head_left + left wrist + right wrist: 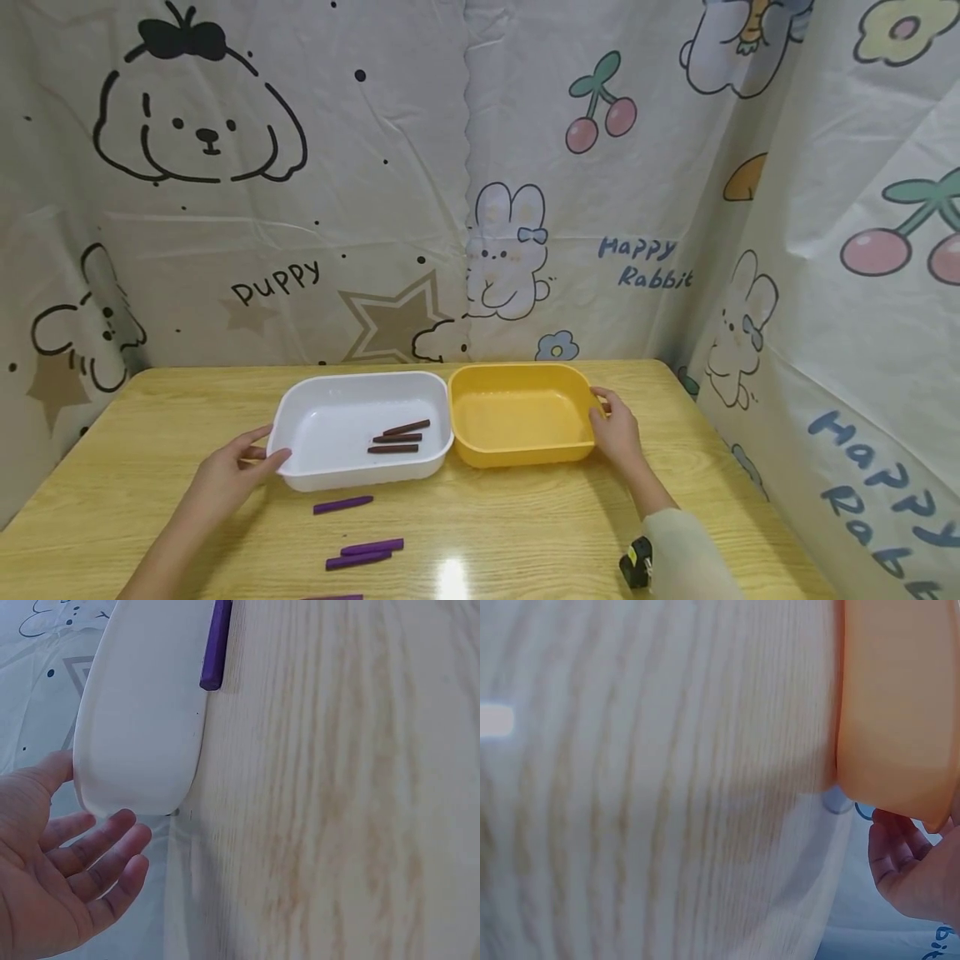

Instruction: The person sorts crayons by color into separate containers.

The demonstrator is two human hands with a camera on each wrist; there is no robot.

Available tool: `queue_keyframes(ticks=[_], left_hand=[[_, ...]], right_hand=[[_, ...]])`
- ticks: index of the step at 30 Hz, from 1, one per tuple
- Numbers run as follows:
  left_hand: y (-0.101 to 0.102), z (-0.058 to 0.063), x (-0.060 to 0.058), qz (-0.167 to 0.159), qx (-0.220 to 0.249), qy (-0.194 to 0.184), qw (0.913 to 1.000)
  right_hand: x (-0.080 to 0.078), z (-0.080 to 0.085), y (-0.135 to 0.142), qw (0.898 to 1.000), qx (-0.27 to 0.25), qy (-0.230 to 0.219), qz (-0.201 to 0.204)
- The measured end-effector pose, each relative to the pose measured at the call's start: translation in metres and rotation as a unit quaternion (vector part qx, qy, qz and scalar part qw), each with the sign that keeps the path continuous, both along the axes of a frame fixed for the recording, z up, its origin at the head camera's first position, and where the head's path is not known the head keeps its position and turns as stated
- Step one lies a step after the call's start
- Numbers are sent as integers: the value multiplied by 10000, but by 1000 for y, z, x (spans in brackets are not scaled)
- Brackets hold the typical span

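My left hand (pixel 232 471) holds the left end of a white plastic tray (pixel 326 425), with the thumb at the rim and the fingers by the outer wall. Three brown crayons (pixel 393 449) lie inside that tray, toward its right side. Beside it stands a yellow tray (pixel 517 417) with nothing in it, its left end against the white one. At the yellow tray's right end, my right hand (pixel 618 429) grips the rim; in the right wrist view its fingers (pixel 892 844) curl against the outer wall and the thumb is mostly hidden.
Several purple crayons lie on the wooden table (pixel 525 533) in front of the white tray, among them a single purple crayon (pixel 342 505) nearest to it. A printed cloth (pixel 390 208) hangs behind the table and along the right side. A black device sits on the right wrist.
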State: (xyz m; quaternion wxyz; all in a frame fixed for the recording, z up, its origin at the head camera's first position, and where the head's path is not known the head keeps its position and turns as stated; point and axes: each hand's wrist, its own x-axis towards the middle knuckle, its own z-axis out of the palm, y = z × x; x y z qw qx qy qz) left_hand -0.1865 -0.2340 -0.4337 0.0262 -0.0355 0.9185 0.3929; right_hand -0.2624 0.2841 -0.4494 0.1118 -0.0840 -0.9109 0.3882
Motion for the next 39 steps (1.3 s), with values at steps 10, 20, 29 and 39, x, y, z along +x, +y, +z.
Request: queue_keyframes(ticks=[10, 20, 29, 39], left_hand=[[-2, 0, -3, -158, -176, 202, 9995], [0, 9, 8, -128, -560, 632, 9963], [15, 23, 36, -535, -1111, 1149, 9857], [36, 28, 62, -1898, -824, 614, 9764]], right_hand=[[-1, 3, 0, 9996, -60, -281, 54], [-1, 3, 2, 9995, -63, -291, 43], [1, 3, 2, 9994, -71, -326, 59], [2, 4, 0, 9992, -134, -374, 76]])
